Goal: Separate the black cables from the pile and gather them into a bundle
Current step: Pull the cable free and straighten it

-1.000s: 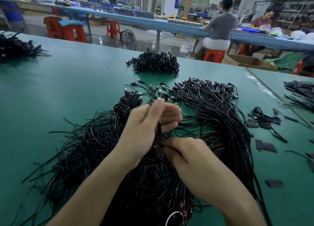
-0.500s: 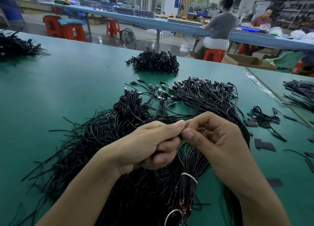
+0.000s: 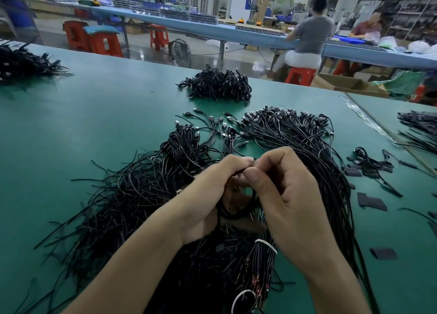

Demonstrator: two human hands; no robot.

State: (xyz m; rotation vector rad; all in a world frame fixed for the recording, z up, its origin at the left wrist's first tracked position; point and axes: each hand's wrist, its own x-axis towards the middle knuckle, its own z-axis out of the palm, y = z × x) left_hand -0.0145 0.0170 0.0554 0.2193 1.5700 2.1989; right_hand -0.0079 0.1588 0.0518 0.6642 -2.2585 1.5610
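1. The left hand (image 3: 210,195) and right hand (image 3: 288,195) meet fingertip to fingertip above the pile of black cables (image 3: 132,195) on the table (image 3: 71,124). Both hands are curled and pinch the same black cable (image 3: 236,215), which hangs in a loop just beneath them.
2. The step looks to be coiling this one cable free of the tangle. Hold it firmly at the pinch so the loop cannot spring open.
3. Lift straight up from the pile under the wrists. A sideways tug would likely drag neighbouring strands along.
4. Feed slack with the left hand and wind with the right, making even loops.
5. A banded bundle (image 3: 262,261), cinched by a white band (image 3: 267,244), lies just below the right wrist. Avoid snagging the loop on it.
6. The heap of coiled cables (image 3: 217,84) beyond the fingertips is probably where finished ones go.
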